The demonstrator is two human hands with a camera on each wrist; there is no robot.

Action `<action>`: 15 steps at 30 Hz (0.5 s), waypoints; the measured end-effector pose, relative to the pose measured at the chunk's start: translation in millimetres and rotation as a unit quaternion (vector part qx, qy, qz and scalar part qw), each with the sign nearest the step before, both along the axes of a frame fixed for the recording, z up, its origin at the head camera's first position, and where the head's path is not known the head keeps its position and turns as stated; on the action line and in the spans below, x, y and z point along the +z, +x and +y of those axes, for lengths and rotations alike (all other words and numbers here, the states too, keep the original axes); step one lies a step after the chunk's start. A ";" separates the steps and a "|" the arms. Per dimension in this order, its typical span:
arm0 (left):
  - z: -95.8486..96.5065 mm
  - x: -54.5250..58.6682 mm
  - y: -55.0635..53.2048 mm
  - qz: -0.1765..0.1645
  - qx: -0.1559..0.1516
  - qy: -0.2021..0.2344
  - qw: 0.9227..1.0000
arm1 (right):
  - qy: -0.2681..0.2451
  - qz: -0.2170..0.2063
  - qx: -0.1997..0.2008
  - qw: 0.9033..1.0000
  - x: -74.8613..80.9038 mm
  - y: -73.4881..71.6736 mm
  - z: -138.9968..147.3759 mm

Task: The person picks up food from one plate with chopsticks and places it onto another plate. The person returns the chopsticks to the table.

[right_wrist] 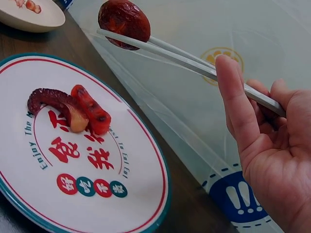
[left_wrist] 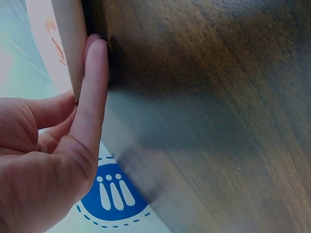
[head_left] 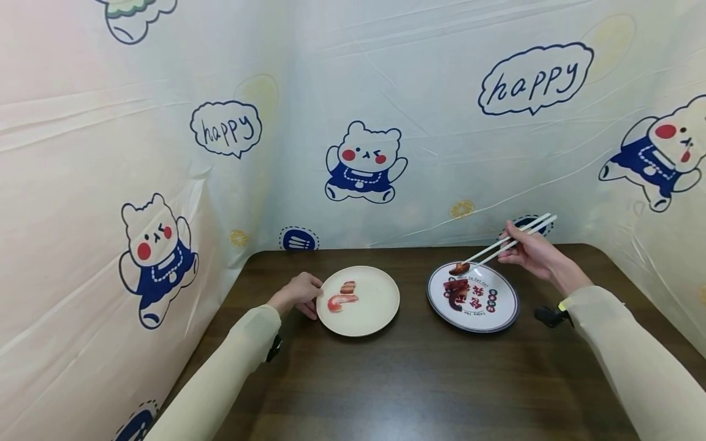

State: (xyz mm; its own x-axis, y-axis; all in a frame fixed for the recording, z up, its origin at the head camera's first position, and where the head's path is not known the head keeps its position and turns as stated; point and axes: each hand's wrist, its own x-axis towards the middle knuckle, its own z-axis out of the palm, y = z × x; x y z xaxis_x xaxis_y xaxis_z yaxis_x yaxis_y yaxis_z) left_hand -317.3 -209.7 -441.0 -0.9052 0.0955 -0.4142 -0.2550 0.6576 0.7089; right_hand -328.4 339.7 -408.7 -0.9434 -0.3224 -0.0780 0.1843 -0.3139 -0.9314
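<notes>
Your left arm (head_left: 226, 367) is slanting in from the near left of the cream plate (head_left: 375, 306), and your left hand (head_left: 300, 294) is pinching its left rim: your thumb (left_wrist: 56, 109) is touching the edge while one finger (left_wrist: 92, 92) is lying straight along the underside. Your right arm (head_left: 634, 355) is slanting in from its near right. Well to its right, your right hand (head_left: 532, 251) is gripping chopsticks (right_wrist: 180, 59), its foremost finger (right_wrist: 237, 102) standing straight, the others partly hiding behind.

I get a bright head view, pale sheen on the desk (head_left: 386, 389) in front of the cream plate (head_left: 379, 303); both wrist views look dimmer, dark shadow beside that plate in the left.
</notes>
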 end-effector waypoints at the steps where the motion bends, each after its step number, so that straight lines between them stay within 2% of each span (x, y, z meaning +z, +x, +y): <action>1: -0.1 -0.2 -0.1 0.000 0.000 0.000 1.000 | -0.001 0.001 -0.002 1.000 -0.5 0.6 1.5; 9: 0.2 -1.8 -1.1 0.000 0.002 -0.006 1.000 | -0.026 0.022 0.005 0.999 -6.1 4.4 14.2; 15: 0.4 -1.5 -0.7 0.000 0.004 -0.007 1.000 | -0.041 0.017 0.004 0.999 -10.1 5.6 22.2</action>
State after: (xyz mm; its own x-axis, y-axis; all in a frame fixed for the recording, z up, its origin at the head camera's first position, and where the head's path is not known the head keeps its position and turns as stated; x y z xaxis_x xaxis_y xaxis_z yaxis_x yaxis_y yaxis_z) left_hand -318.0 -209.4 -442.5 -0.9054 0.0834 -0.4163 -0.2605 0.6652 0.6998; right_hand -322.8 361.9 -418.7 -0.9427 -0.3332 -0.0194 0.1559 -0.3882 -0.9083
